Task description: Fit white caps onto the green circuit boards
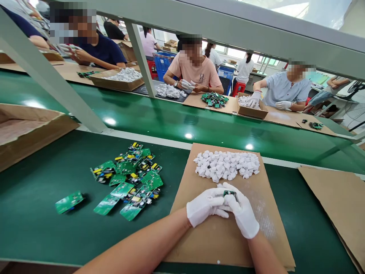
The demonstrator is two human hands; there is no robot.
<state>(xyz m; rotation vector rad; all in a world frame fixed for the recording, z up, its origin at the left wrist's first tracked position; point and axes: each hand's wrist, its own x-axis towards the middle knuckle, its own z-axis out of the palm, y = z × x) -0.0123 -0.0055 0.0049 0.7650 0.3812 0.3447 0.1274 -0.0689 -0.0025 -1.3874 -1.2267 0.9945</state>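
Right hand (242, 211), in a white glove, is gripping a small circuit board (229, 193) between thumb and fingers; left hand (205, 205), also gloved, is meeting it from the left with fingers extended, and the view is not showing whether these fingers are also gripping. The circuit board is sitting above the cardboard sheet (211, 243), just on the near side of the heap of white pieces (225, 165). Its visible long axis is running left to right, with the right end dipping slightly. The exposed part is showing green with dark components; the gloves are covering the rest, and finer detail is too small to read. Bare cardboard is extending from the hands toward the near edge and to the right edge of the sheet. To the left, a strip of bare tabletop (34, 228) is separating the sheet from the pile of green boards (125, 167), while a single board (69, 202) is lying apart from that pile. On the right, another bare strip is dividing the sheet from the stacked cardboard (336, 205). A white rail (148, 138) is bounding the far side.
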